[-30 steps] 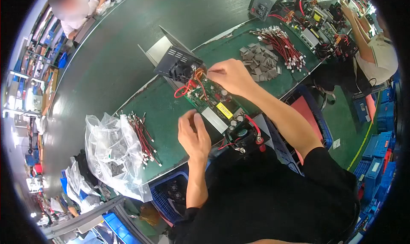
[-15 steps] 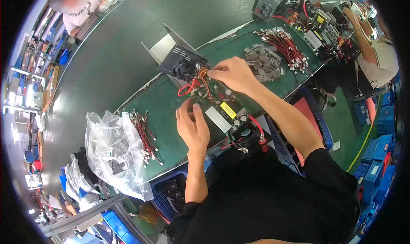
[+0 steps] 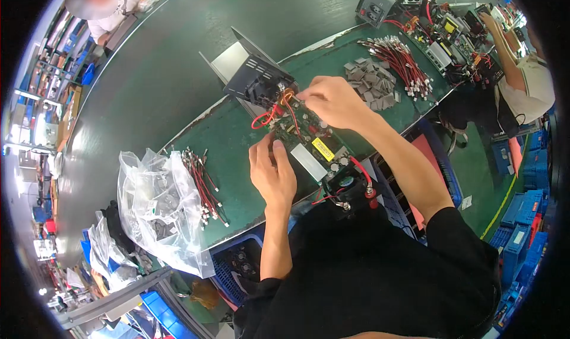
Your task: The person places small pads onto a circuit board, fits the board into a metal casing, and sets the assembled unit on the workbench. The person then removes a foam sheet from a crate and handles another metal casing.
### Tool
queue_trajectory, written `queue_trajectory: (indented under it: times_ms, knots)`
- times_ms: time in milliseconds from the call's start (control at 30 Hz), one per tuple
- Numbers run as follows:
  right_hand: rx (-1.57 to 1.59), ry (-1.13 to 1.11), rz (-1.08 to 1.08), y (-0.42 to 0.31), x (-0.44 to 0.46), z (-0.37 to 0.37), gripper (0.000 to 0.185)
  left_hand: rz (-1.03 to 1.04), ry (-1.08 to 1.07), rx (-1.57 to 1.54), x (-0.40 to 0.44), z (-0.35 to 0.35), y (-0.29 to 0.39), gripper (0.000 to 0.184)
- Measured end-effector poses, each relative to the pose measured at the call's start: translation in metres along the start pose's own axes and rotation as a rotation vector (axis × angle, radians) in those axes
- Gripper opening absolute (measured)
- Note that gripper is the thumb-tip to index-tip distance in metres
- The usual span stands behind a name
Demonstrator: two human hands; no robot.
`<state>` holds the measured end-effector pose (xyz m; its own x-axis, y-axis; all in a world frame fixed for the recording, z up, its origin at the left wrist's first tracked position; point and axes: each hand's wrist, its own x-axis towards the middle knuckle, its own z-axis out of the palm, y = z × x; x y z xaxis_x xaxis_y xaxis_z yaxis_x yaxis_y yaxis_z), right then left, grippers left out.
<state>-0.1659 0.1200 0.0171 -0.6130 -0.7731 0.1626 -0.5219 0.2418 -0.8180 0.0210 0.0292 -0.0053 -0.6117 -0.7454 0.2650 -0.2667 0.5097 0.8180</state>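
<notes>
A: ok so what are the hands up to here?

B: Both are at the circuit board [image 3: 303, 134], which sits on the green desk [image 3: 228, 161] right in front of the person. The right hand [image 3: 337, 103] is at the far end, thumb and index together beside the copper-coloured coil [image 3: 287, 95]. Those fingertips are kinda tiny here, so I can't swear to what's between them, if anything.

A: and the left?

B: Left hand [image 3: 272, 174] is by the board's left edge, fingers loosely curled, thumb apart from them.

A: what's around it?

B: Black slotted panel [image 3: 259, 78] tilted up at the far end, red wire loop [image 3: 260, 120] just beside that. Grey pieces [image 3: 372, 85] piled off to the right, near a bundle of wires [image 3: 402, 63]. Clear plastic bag [image 3: 155, 202] over on the left.
</notes>
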Motion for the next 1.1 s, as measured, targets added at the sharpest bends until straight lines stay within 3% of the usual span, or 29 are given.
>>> queue_trajectory:
  times_ms: [133,200,367,433,533,600,733,800,900,967,1100]
  knots:
    - [-0.239,0.067,-0.118,0.000,-0.009,-0.018,0.021,0.078,0.018,0.046,0.000,0.001,-0.010,0.025]
    - [-0.228,0.266,-0.065,-0.008,-0.026,-0.047,0.018,0.094,0.021,0.019,-0.001,0.000,-0.006,0.024]
    - [-0.377,0.048,0.080,0.004,-0.082,-0.091,0.019,0.006,0.000,-0.003,-0.003,0.002,0.000,0.022]
    - [-0.659,0.028,-0.137,0.026,-0.089,-0.082,0.024,0.131,0.056,0.041,-0.001,0.003,-0.005,0.021]
    - [-0.763,0.010,-0.103,0.032,-0.078,-0.073,0.018,0.173,0.090,-0.051,-0.002,0.001,-0.013,0.019]
    - [-0.807,0.080,-0.218,0.029,-0.073,-0.067,0.010,0.031,0.108,-0.147,-0.006,-0.002,-0.014,0.017]
    - [-0.767,0.205,-0.334,0.009,-0.069,-0.064,0.009,0.242,0.155,-0.075,-0.020,-0.027,0.020,0.015]
    - [-0.529,0.333,-0.123,-0.006,-0.070,-0.063,0.006,0.300,0.027,-0.146,-0.027,-0.033,0.037,0.016]
    - [-0.284,0.312,-0.244,-0.041,-0.076,-0.056,0.007,0.344,0.001,-0.241,-0.031,-0.021,0.064,0.020]
    - [-0.177,0.199,-0.218,-0.071,-0.087,-0.048,0.012,0.283,0.006,-0.206,-0.032,-0.018,0.079,0.025]
    - [0.011,0.073,-0.139,-0.082,-0.100,-0.041,0.013,0.381,-0.052,-0.200,-0.035,-0.006,0.072,0.030]
